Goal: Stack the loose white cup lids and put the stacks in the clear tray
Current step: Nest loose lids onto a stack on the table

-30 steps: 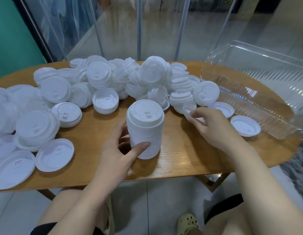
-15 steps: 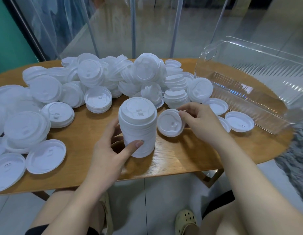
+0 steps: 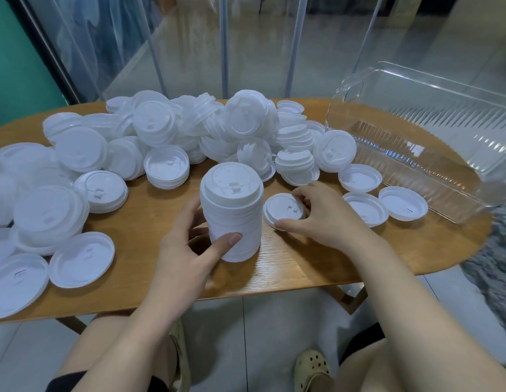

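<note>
A tall stack of white lids [image 3: 232, 210] stands upright near the front middle of the wooden table [image 3: 302, 267]. My left hand [image 3: 189, 250] grips its lower part, thumb across the front. Just right of the stack lies a single white lid [image 3: 284, 209], top up, and my right hand [image 3: 322, 219] holds it by the rim with curled fingers and thumb. The clear tray [image 3: 433, 148] sits at the right of the table with nothing in it. A heap of loose lids [image 3: 206, 128] covers the back and left.
Three upturned lids [image 3: 359, 178] [image 3: 365, 207] [image 3: 403, 203] lie between my right hand and the tray. More flat lids [image 3: 82, 251] lie at the front left. Glass panels stand behind the table; my knees and a shoe [image 3: 312, 369] are below its front edge.
My right hand drew a single lid from the pile toward the stack, turned it top up and lowered it onto the table beside the stack. My left hand kept hold of the stack.
</note>
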Demonstrator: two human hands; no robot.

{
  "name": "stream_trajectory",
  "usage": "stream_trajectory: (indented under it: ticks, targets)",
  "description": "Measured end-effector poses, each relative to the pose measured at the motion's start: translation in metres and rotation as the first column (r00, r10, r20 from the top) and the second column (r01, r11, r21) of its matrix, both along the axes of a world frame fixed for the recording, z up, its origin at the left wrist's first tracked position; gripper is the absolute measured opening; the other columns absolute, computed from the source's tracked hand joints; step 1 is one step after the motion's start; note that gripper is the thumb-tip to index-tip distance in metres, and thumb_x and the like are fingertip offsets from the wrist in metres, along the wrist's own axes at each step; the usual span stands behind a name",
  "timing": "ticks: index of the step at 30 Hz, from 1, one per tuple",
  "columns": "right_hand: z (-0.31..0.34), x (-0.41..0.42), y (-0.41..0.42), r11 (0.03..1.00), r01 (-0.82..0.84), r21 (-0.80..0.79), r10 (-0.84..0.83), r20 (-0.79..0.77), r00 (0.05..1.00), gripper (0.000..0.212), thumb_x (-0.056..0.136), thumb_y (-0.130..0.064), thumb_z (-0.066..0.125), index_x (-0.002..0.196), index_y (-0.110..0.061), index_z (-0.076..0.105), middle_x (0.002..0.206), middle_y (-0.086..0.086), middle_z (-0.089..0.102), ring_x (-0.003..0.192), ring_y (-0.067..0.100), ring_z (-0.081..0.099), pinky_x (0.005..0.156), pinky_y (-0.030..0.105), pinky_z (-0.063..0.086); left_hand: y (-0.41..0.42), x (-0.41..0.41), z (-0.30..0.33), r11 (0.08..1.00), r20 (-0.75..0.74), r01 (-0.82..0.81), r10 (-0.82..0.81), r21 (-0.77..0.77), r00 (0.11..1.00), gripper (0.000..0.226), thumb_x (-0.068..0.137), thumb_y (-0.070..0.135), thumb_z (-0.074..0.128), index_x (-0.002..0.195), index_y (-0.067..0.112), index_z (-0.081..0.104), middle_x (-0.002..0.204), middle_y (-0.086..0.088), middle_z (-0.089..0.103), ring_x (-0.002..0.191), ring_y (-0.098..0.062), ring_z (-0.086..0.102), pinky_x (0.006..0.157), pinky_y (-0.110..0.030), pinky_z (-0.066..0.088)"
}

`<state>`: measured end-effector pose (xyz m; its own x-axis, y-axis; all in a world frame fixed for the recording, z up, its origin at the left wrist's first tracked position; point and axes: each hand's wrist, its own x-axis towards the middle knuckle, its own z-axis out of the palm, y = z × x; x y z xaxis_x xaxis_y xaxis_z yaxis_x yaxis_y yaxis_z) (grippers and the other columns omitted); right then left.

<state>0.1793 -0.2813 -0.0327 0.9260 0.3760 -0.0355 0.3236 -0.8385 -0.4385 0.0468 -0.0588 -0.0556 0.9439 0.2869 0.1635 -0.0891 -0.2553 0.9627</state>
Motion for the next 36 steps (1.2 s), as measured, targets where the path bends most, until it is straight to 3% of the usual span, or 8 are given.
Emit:
stream_trajectory:
  ticks: [2, 4, 7, 10, 13, 19, 23, 36]
  targets:
    - [0.003, 0.000, 0.001, 0.999, 0.024, 0.048, -0.025, 0.021, 0.999, 0.069, 0.072, -0.062, 0.081, 0.125, -0.022, 0.063, 0.111, -0.009, 0.059, 0.103, 0.012, 0.056, 0.088, 0.034, 0.050, 0.001, 0.000, -0.001, 1.000, 0.002, 0.000, 0.000, 0.001, 1.000, 0.080, 0.073, 0.047, 0.087, 0.145, 0.046, 0.051, 0.129, 0.027, 0.066, 0.117, -0.001, 0.065, 0.093, -0.024, 0.052]
    - [0.008, 0.000, 0.001, 0.965, 0.058, 0.255, -0.071, 0.044, 0.996, 0.052, 0.073, -0.055, 0.083, 0.114, -0.025, 0.069, 0.105, -0.013, 0.066, 0.095, 0.007, 0.061, 0.082, 0.032, 0.052, 0.001, 0.000, 0.000, 1.000, 0.004, 0.010, -0.010, -0.005, 1.000, 0.077, 0.074, 0.045, 0.085, 0.144, 0.046, 0.051, 0.129, 0.025, 0.066, 0.118, -0.003, 0.065, 0.096, -0.029, 0.053]
    - [0.025, -0.006, 0.004, 0.799, 0.047, 0.599, -0.075, 0.022, 0.997, 0.043, 0.077, -0.050, 0.084, 0.112, -0.028, 0.072, 0.103, -0.013, 0.074, 0.096, 0.001, 0.069, 0.082, 0.027, 0.055, 0.001, 0.000, 0.000, 1.000, 0.005, 0.018, -0.018, -0.011, 1.000, 0.075, 0.079, 0.042, 0.089, 0.144, 0.044, 0.052, 0.131, 0.021, 0.067, 0.121, -0.009, 0.065, 0.101, -0.039, 0.054]
    - [0.043, -0.022, 0.016, 0.655, -0.059, 0.753, 0.011, 0.068, 0.998, 0.051, 0.079, -0.050, 0.076, 0.123, -0.025, 0.069, 0.114, -0.008, 0.075, 0.107, 0.012, 0.071, 0.089, 0.036, 0.058, 0.001, 0.001, -0.001, 0.999, 0.008, 0.032, -0.032, -0.018, 0.999, 0.074, 0.079, 0.040, 0.086, 0.144, 0.045, 0.052, 0.132, 0.018, 0.067, 0.122, -0.013, 0.065, 0.101, -0.044, 0.055]
    - [0.051, -0.036, 0.033, 0.651, -0.165, 0.741, 0.090, 0.141, 0.986, 0.055, 0.083, -0.050, 0.073, 0.129, -0.022, 0.066, 0.119, -0.009, 0.072, 0.112, 0.013, 0.067, 0.091, 0.031, 0.055, 0.001, 0.001, -0.003, 0.999, 0.017, 0.042, -0.042, -0.023, 0.999, 0.074, 0.077, 0.045, 0.083, 0.143, 0.045, 0.052, 0.133, 0.015, 0.067, 0.122, -0.017, 0.066, 0.101, -0.048, 0.055]
    - [0.043, -0.041, 0.045, 0.787, -0.264, 0.558, 0.198, 0.177, 0.964, 0.076, 0.081, -0.060, 0.065, 0.144, -0.019, 0.056, 0.130, -0.012, 0.060, 0.125, 0.003, 0.054, 0.103, 0.017, 0.042, 0.001, 0.003, -0.003, 0.998, 0.027, 0.050, -0.049, -0.032, 0.998, 0.075, 0.077, 0.048, 0.082, 0.145, 0.043, 0.051, 0.134, 0.010, 0.068, 0.121, -0.021, 0.067, 0.100, -0.051, 0.056]
    - [0.042, -0.041, 0.046, 0.797, -0.282, 0.534, 0.222, 0.175, 0.959, 0.072, 0.084, -0.050, 0.070, 0.148, -0.019, 0.053, 0.136, -0.011, 0.058, 0.128, 0.002, 0.051, 0.105, 0.014, 0.039, 0.000, 0.003, -0.003, 0.999, 0.023, 0.044, -0.043, -0.027, 0.999, 0.073, 0.080, 0.038, 0.084, 0.145, 0.040, 0.052, 0.132, 0.011, 0.069, 0.120, -0.019, 0.067, 0.099, -0.049, 0.056]
    - [0.039, -0.048, 0.055, 0.818, -0.260, 0.513, 0.177, 0.206, 0.963, 0.066, 0.086, -0.051, 0.068, 0.144, -0.022, 0.056, 0.127, -0.013, 0.056, 0.121, -0.003, 0.050, 0.099, 0.011, 0.038, -0.001, 0.004, -0.003, 0.999, 0.034, 0.052, -0.052, 0.000, 0.998, 0.069, 0.082, 0.038, 0.080, 0.145, 0.039, 0.052, 0.131, 0.013, 0.068, 0.118, -0.017, 0.067, 0.097, -0.038, 0.055]
